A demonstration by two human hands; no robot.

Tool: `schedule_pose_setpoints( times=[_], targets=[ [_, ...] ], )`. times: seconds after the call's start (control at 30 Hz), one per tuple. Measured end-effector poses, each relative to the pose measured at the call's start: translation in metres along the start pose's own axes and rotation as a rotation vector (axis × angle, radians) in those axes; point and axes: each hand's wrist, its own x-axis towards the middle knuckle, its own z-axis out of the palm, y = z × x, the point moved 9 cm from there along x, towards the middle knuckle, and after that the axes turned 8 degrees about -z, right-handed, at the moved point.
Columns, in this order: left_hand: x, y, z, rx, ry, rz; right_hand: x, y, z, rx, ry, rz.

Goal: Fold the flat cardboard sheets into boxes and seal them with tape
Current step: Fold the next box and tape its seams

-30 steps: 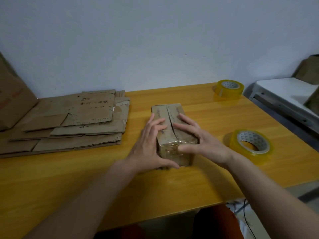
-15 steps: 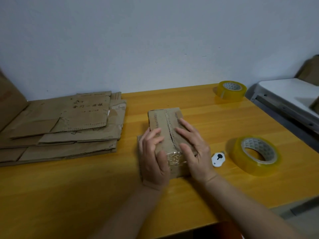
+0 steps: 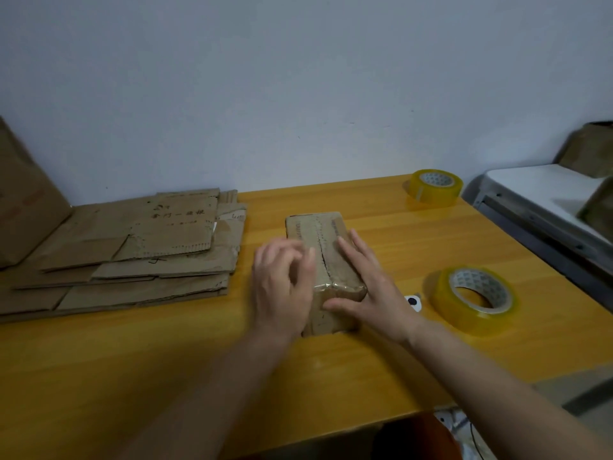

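A small folded cardboard box [image 3: 320, 234] lies on the yellow wooden table [image 3: 166, 360], with clear tape across its near end and an open seam down its top. My left hand [image 3: 282, 287] is blurred at the box's left side, fingers curled against the top edge. Resting flat on the right half of the box is my right hand [image 3: 371, 287], its thumb across the near face. A stack of flat cardboard sheets [image 3: 132, 254] lies to the left. Two yellow-tinted tape rolls stand on the right, one near [image 3: 474, 300] and one far [image 3: 433, 187].
A small white object [image 3: 413, 302] lies between the box and the near tape roll. A large cardboard piece [image 3: 23, 200] leans at the far left. A white surface [image 3: 544, 190] with brown items stands off the table's right edge. The wall is close behind.
My left hand has slid off the box's top toward its left side. My right hand has shifted so its thumb lies over the taped near end. The box stayed in place.
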Motion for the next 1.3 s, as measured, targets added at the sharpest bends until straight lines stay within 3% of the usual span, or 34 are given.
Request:
schedule_pose_setpoints(
  times=[0.03, 0.13, 0.2, 0.27, 0.3, 0.4, 0.43, 0.6, 0.87, 0.97, 1.03, 1.17, 1.3],
  targets=[
    [0.007, 0.007, 0.006, 0.092, -0.026, -0.049, -0.002, 0.001, 0.004, 0.012, 0.001, 0.033],
    [0.009, 0.009, 0.055, 0.652, -0.404, -0.029, -0.008, 0.003, 0.017, 0.124, -0.034, 0.121],
    [0.007, -0.003, 0.066, 0.809, -0.547, -0.043, -0.015, 0.009, 0.019, 0.246, -0.124, 0.172],
    [0.006, -0.01, 0.068, 0.82, -0.612, -0.053, -0.023, 0.008, 0.018, 0.357, -0.291, 0.204],
    [0.006, -0.01, 0.068, 0.823, -0.636, -0.036, -0.021, 0.01, 0.01, 0.405, -0.27, 0.234],
    [0.003, -0.004, 0.069, 0.868, -0.67, 0.045, 0.004, 0.025, -0.039, 0.516, 0.16, 0.363],
    [0.0, -0.001, 0.069, 0.877, -0.682, 0.078, 0.016, 0.024, -0.047, 0.504, 0.233, 0.385],
    [-0.017, 0.011, 0.064, 0.866, -0.776, 0.227, 0.07, 0.019, -0.034, 0.314, 0.274, 0.399],
    [-0.017, 0.005, 0.072, 0.904, -0.942, 0.026, 0.068, 0.041, -0.029, 0.266, 0.372, 0.356],
    [-0.015, 0.008, 0.086, 0.922, -0.903, -0.096, 0.063, 0.039, -0.024, 0.316, 0.366, 0.38],
    [-0.013, 0.012, 0.087, 0.865, -0.778, -0.109, 0.052, 0.044, -0.02, 0.34, 0.338, 0.414],
    [-0.006, 0.018, 0.064, 0.631, -0.552, -0.028, 0.002, 0.068, -0.012, 0.401, 0.358, 0.526],
    [0.015, 0.007, 0.023, 0.229, -0.395, -0.198, -0.046, 0.082, -0.019, 0.289, 0.462, 0.656]
  ],
)
